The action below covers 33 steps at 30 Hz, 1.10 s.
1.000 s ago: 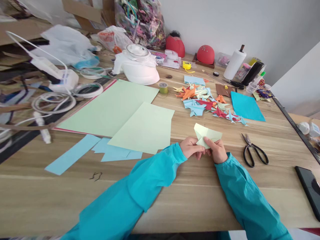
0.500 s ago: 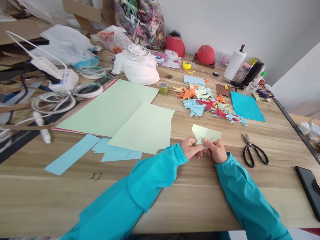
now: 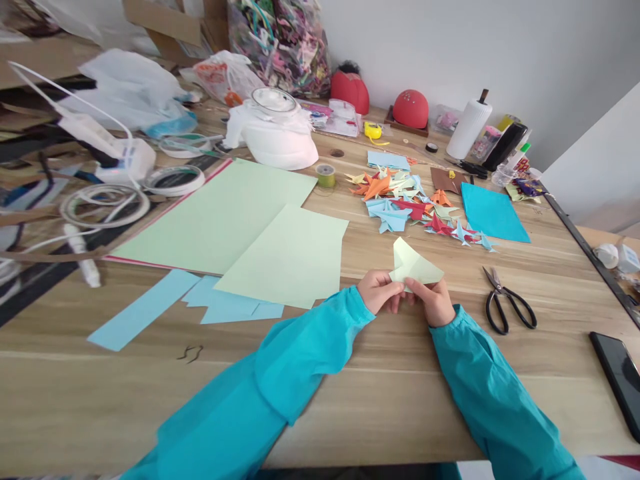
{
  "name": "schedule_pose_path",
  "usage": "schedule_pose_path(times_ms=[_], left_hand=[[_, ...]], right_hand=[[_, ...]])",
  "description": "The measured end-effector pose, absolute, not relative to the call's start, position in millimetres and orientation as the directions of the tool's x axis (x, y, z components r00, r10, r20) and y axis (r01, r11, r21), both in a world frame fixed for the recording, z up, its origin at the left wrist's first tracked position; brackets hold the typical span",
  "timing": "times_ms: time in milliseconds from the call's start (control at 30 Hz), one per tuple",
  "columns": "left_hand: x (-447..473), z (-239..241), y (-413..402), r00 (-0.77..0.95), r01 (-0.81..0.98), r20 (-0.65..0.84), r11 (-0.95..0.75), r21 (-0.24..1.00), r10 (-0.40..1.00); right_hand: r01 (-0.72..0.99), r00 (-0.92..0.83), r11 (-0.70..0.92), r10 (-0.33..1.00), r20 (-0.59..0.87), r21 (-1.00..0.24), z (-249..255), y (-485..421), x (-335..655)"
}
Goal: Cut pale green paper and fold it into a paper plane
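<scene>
A small piece of pale green paper [image 3: 416, 265], folded and creased, stands up between my two hands just above the table. My left hand [image 3: 379, 291] pinches its lower left edge with thumb and fingers. With the thumb on top, my right hand [image 3: 433, 300] grips the lower right edge. The two thumb tips nearly meet at the paper's bottom. Beyond my hands lies a heap of folded paper pieces [image 3: 393, 215] in orange, blue, red and pale green. Some fingers are hidden behind the paper.
Scissors [image 3: 500, 300] lie right of my hands, and a phone [image 3: 617, 380] farther right. Pale green sheets [image 3: 295, 257] and blue paper strips [image 3: 145, 309] spread to the left. A turquoise sheet [image 3: 495, 212], a thread spool [image 3: 326, 176] and coiled white cables [image 3: 105, 205] lie farther back.
The pale green paper has turned in my fingers; its left part now rises into a taller point. Both hands stay in nearly the same place.
</scene>
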<state>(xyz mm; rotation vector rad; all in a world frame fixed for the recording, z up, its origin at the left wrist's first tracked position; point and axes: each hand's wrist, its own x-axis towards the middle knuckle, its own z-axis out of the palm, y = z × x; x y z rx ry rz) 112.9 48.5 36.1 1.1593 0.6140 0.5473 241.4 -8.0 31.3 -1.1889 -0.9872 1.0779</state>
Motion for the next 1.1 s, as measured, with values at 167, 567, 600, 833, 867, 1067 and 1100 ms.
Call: schedule_pose_path(times_ms=[167, 567, 600, 833, 867, 1067, 1100], left_hand=[[114, 37, 49, 0.713, -0.103, -0.134, 0.292, 0.951, 0.688], [117, 41, 43, 0.645, -0.021, -0.183, 0.256, 0.966, 0.742], [117, 41, 43, 0.640, -0.020, -0.190, 0.264, 0.964, 0.744], [118, 42, 44, 0.640, -0.031, -0.223, 0.314, 0.949, 0.735], [118, 42, 44, 0.637, -0.033, -0.225, 0.318, 0.948, 0.737], [119, 40, 43, 0.601, -0.043, -0.220, 0.306, 0.951, 0.768], [119, 39, 43, 0.596, -0.045, -0.218, 0.303, 0.952, 0.773]], right_hand=[[-0.094, 0.204, 0.067, 0.978, 0.047, -0.993, 34, -8, 242], [-0.142, 0.332, 0.051, 0.943, 0.001, -0.989, 30, -6, 240], [-0.152, 0.337, 0.046, 0.942, -0.008, -0.987, 30, -5, 240], [-0.215, 0.311, 0.023, 0.949, -0.046, -0.976, 24, -4, 245], [-0.214, 0.304, 0.020, 0.951, -0.047, -0.977, 24, -4, 246], [-0.129, 0.306, 0.032, 0.952, -0.009, -0.991, 32, -5, 243], [-0.116, 0.305, 0.030, 0.952, -0.007, -0.993, 33, -5, 242]])
